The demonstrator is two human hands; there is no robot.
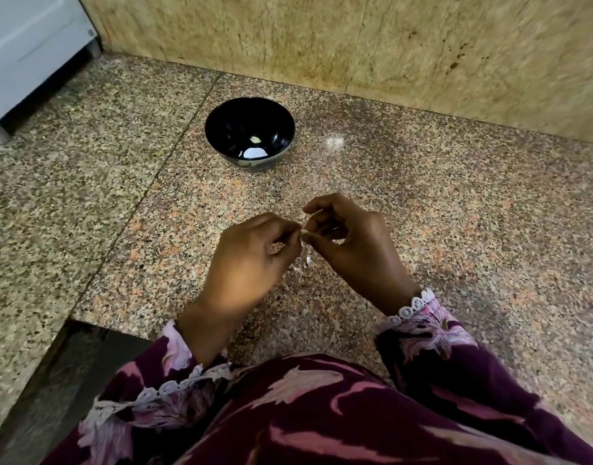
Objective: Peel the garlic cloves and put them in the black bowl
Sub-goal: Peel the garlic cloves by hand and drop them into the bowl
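Garlic clove [304,232] is pinched between the fingertips of both hands, held above the speckled granite counter [422,203]; only a small pale part of it is seen, in the gap where the two hands meet. Behind the grip, a tan stone wall [355,38] is seen rising from the back edge of the counter, and a white appliance [26,48] is seen far off to the left of the grip. Below the grip, toward the person, purple floral sleeves [432,327] with white lace cuffs are seen. The left hand [251,263] is curled, its thumb and fingers closed on the clove from the left; the right hand [355,243] is curled likewise, its thumb and forefinger pinching the clove from the right. The black bowl [250,133] stands on the counter well beyond the grip and slightly to its left; one peeled clove [255,139] lies inside it. Directly beneath the grip, scraps of papery peel [309,261] are scattered on the counter. One more pale scrap [302,215] is seen just beyond the grip, beside the right forefinger.
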